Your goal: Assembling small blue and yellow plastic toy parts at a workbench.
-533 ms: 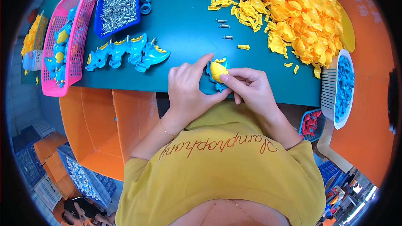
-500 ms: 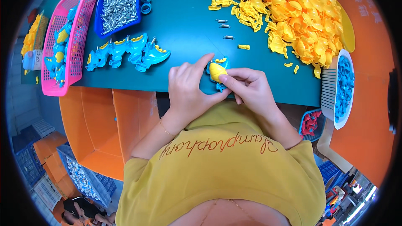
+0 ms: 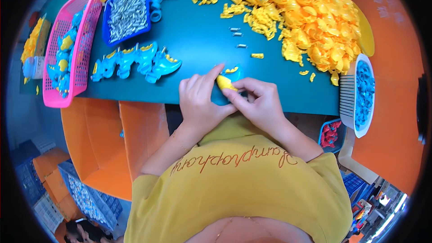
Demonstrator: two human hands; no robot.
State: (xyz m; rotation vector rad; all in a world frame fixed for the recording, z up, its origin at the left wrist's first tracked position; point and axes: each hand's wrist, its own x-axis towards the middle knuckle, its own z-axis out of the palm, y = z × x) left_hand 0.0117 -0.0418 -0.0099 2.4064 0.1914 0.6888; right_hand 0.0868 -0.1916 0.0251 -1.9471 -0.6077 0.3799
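Note:
At the table's near edge both hands meet on a small plastic toy part. My left hand (image 3: 198, 99) curls around it, thumb and forefinger bracketing its left side and lower end. My right hand (image 3: 258, 101) pinches a yellow curved shell (image 3: 224, 82) between thumb and fingers. Behind that shell shows a blue plastic piece (image 3: 236, 73) with a yellow toothed strip; its lower part is hidden by my fingers. Left of my hands stands a row of blue pieces (image 3: 164, 66) with yellow strips and upright springs. Beyond my hands lie a small yellow strip (image 3: 257, 56) and a few loose springs (image 3: 241, 46).
A blue tray of springs (image 3: 147, 27) and a pink basket (image 3: 90, 40) of blue-yellow parts stand at left. Yellow shells (image 3: 315, 27) are heaped at far right. A white basket (image 3: 348, 94) holds blue parts by the right edge. An orange bin (image 3: 96, 153) sits below the table.
The yellow shell has tilted and shifted left against the blue piece, and my right fingers have moved left with it. The whole view has shifted slightly.

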